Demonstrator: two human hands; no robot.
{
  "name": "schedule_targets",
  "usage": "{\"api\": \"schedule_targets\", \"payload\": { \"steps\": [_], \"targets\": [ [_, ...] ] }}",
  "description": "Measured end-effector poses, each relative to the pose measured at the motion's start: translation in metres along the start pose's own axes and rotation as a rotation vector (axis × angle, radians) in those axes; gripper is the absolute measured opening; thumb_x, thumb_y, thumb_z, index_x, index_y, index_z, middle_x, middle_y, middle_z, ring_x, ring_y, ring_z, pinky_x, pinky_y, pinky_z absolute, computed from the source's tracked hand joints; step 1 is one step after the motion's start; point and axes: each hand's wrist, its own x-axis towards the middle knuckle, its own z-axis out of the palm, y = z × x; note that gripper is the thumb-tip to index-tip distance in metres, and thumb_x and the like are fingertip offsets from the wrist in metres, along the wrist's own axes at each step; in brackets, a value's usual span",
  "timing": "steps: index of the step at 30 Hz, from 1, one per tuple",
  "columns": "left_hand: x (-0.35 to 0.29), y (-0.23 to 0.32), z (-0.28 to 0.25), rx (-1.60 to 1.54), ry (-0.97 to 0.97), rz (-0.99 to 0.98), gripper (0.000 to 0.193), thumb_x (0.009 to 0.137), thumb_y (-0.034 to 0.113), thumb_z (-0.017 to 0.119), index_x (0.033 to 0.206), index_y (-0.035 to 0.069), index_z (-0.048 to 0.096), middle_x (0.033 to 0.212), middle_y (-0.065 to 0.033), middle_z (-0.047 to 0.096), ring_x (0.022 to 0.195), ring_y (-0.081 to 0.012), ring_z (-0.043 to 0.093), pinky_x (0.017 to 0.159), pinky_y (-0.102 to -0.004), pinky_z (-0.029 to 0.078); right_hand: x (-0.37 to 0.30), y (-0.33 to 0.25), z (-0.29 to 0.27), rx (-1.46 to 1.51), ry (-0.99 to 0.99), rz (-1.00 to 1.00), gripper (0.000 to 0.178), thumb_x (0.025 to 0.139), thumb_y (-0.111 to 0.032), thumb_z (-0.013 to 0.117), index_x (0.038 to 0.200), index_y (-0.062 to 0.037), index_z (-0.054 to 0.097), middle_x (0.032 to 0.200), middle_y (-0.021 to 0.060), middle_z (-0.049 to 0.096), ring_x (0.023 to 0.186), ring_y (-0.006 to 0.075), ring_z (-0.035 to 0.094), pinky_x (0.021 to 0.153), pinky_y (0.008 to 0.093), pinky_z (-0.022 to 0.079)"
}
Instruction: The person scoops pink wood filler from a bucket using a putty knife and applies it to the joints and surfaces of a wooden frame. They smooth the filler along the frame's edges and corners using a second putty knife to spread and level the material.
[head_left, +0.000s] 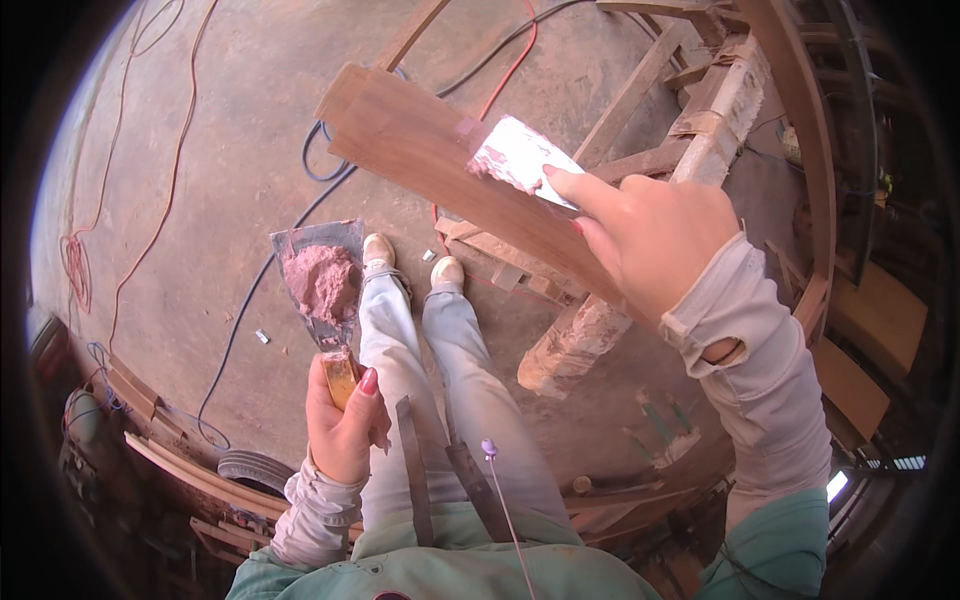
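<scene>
My left hand [343,420] is closed round the yellowish handle of a putty knife [340,335] whose wide dark blade points away from me. A thick lump of pinkish putty [322,283] lies on that blade. In my right hand [665,230] is a pale, flat scraper blade [520,160] smeared with pink putty, my forefinger stretched along it. The scraper's front edge rests on a brown wooden board [430,150], where a small pink patch shows beside it. The board slants from upper left down towards my right wrist.
Wooden frames and a wrapped beam [575,340] stand under and right of the board. A blue hose [240,310] and an orange cord [165,230] run over the concrete floor [230,120]. A tyre [255,468] and planks [190,475] lie at lower left.
</scene>
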Motion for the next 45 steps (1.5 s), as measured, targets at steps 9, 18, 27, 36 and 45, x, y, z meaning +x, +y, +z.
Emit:
{"api": "schedule_targets", "payload": {
  "steps": [9,18,27,36,45],
  "targets": [
    [-0.005,0.005,-0.009,-0.028,-0.023,-0.042,0.019,0.094,0.018,0.054,0.102,0.006,0.041,0.059,-0.0006,0.045,0.037,-0.0086,0.039,0.034,-0.0216,0.033,-0.016,0.002,-0.040,-0.024,0.045,-0.078,0.026,0.083,-0.021,0.062,0.110,-0.0190,0.061,0.068,0.0090,0.064,0.058,0.0289,0.064,0.049,0.0396,0.049],
    [-0.005,0.009,-0.033,-0.017,0.028,-0.062,0.017,0.095,0.017,0.052,0.098,0.005,0.040,0.056,-0.0015,0.045,0.036,-0.0098,0.040,0.035,-0.0215,0.034,-0.001,-0.012,-0.040,-0.147,-0.151,0.006,0.034,0.084,-0.022,0.063,0.118,-0.0245,0.060,0.065,0.0070,0.058,0.054,0.0281,0.060,0.050,0.0408,0.046],
    [-0.006,0.011,-0.041,-0.057,0.043,-0.041,0.017,0.095,0.017,0.052,0.099,0.006,0.040,0.057,-0.0014,0.045,0.037,-0.0089,0.040,0.035,-0.0215,0.034,0.033,-0.046,-0.011,0.064,0.184,-0.168,0.043,0.085,-0.017,0.060,0.127,-0.0256,0.056,0.067,0.0080,0.053,0.052,0.0287,0.056,0.048,0.0385,0.044],
    [-0.011,0.016,-0.051,-0.085,0.053,-0.045,0.019,0.094,0.019,0.054,0.099,0.006,0.040,0.057,-0.0007,0.045,0.037,-0.0085,0.039,0.037,-0.0213,0.035,0.019,-0.053,-0.042,-0.059,0.065,-0.130,0.037,0.086,-0.022,0.060,0.123,-0.0258,0.058,0.064,0.0077,0.054,0.051,0.0286,0.059,0.044,0.0409,0.045],
    [-0.013,0.014,-0.058,-0.111,0.073,-0.067,0.018,0.094,0.018,0.054,0.099,0.007,0.040,0.056,-0.0007,0.044,0.038,-0.0087,0.039,0.037,-0.0214,0.034,0.025,-0.056,-0.009,-0.113,0.039,-0.122,0.046,0.085,-0.019,0.061,0.129,-0.0281,0.054,0.067,0.0083,0.053,0.051,0.0298,0.057,0.046,0.0403,0.044]
  ]
}}
